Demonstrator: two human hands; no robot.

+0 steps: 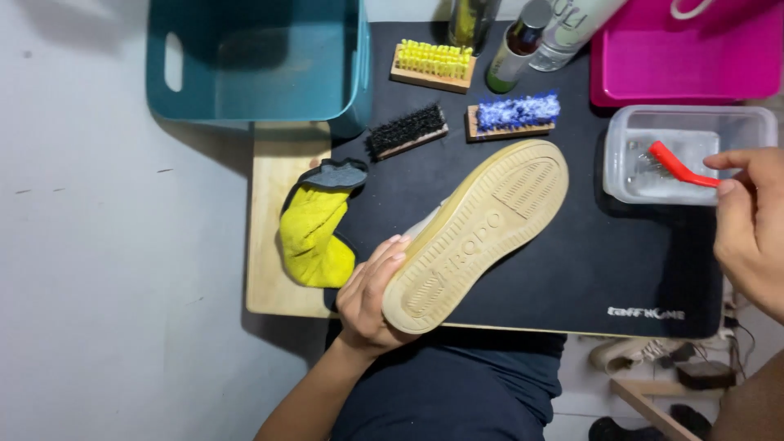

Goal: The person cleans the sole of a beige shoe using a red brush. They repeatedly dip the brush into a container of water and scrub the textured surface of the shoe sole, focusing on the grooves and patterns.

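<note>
The shoe (pixel 478 233) lies sole up on the black mat (pixel 621 269), heel end toward the person and toe end pointing away. The left hand (pixel 371 298) grips the heel end, fingers curled over the edge of the sole and clamped on it.

To the right of the shoe stands a clear plastic tub (pixel 690 122). The right hand (pixel 747 220) holds the handle of a red brush (pixel 682 166) pinched between thumb and fingers, with the brush head inside the tub.

Left of the shoe, a yellow cloth (pixel 313 237) lies partly on the wooden board (pixel 273 171).

Beyond the shoe, three brushes rest on the mat: a black-bristled brush (pixel 406 131), a blue-bristled brush (pixel 514 114) and a yellow-bristled brush (pixel 433 64). A teal bin (pixel 257 57) stands beyond the cloth, and a pink tray (pixel 686 53) beyond the tub.
</note>
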